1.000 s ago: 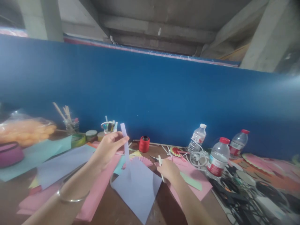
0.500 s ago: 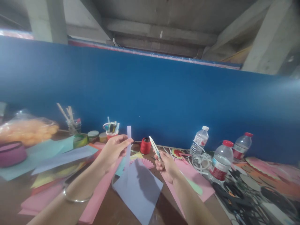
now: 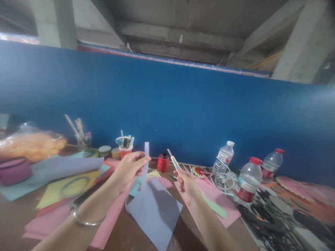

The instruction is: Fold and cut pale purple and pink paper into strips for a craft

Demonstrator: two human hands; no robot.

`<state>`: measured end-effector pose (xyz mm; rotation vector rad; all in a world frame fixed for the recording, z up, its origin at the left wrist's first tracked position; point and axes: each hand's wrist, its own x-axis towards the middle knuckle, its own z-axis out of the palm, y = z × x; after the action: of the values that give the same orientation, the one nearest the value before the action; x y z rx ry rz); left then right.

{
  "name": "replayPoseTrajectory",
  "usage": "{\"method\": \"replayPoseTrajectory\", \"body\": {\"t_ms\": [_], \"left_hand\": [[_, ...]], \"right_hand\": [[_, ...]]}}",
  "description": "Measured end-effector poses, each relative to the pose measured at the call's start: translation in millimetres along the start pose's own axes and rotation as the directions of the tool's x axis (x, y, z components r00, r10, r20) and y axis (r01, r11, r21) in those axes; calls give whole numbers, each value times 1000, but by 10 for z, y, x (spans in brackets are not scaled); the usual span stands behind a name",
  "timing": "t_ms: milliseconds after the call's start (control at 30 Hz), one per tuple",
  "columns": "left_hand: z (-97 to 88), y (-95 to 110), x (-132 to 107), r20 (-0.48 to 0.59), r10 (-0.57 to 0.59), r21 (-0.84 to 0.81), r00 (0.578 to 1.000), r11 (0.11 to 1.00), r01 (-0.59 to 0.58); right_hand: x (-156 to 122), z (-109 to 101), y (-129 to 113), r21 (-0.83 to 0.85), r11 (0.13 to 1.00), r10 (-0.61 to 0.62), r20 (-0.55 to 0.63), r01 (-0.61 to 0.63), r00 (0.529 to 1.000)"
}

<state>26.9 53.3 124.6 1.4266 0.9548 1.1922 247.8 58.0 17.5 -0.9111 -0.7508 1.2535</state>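
My left hand [image 3: 132, 169] pinches a narrow lavender paper strip [image 3: 146, 157] between thumb and fingers, holding it upright above the table. In my right hand [image 3: 187, 184] is a white utility knife [image 3: 175, 162], its thin grey blade pointing up and to the left. The knife is apart from the strip. Below and between my hands lies a lavender paper sheet [image 3: 159, 216] with a hand's shadow across it. A pink pleated paper fan [image 3: 163, 182] sits partly behind the sheet. Farther back stands a red thread spool [image 3: 163, 163].
Coloured papers, a yellow sheet [image 3: 54, 190] among them, lie at left. A cup of tools [image 3: 125, 151] stands at the back near a bag of orange items [image 3: 31, 143]. At right are a red-capped bottle [image 3: 248, 181], two other bottles, white cable [image 3: 222, 179] and pink paper [image 3: 225, 205].
The lavender sheet on the left pile has shifted back and left, baring more yellow paper and a clear ring. The knife has turned slightly in my right hand; my left still holds the strip.
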Motion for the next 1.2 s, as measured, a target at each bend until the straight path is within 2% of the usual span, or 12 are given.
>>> {"method": "replayPoseTrajectory", "body": {"t_ms": [233,400,700,900,1200], "left_hand": [[4,-16,-5,13,-5,13,1000,1000,4],[19,-4,-14,6,-8,19,1000,1000,7],[59,56,-49,-29,4,32,1000,999,-3],[65,56,-58,-35,9,40,999,999,-7],[74,59,-59,-24,5,51,1000,999,-4]], "right_hand": [[21,-39,71,-41,999,5,-151,-11,989],[-31,49,46,6,997,-74,-80,74,994],[-65,100,38,58,994,-95,30,93,995],[-42,89,44,22,995,-101,-26,102,994],[-45,95,44,-23,999,-39,-91,37,995]]}}
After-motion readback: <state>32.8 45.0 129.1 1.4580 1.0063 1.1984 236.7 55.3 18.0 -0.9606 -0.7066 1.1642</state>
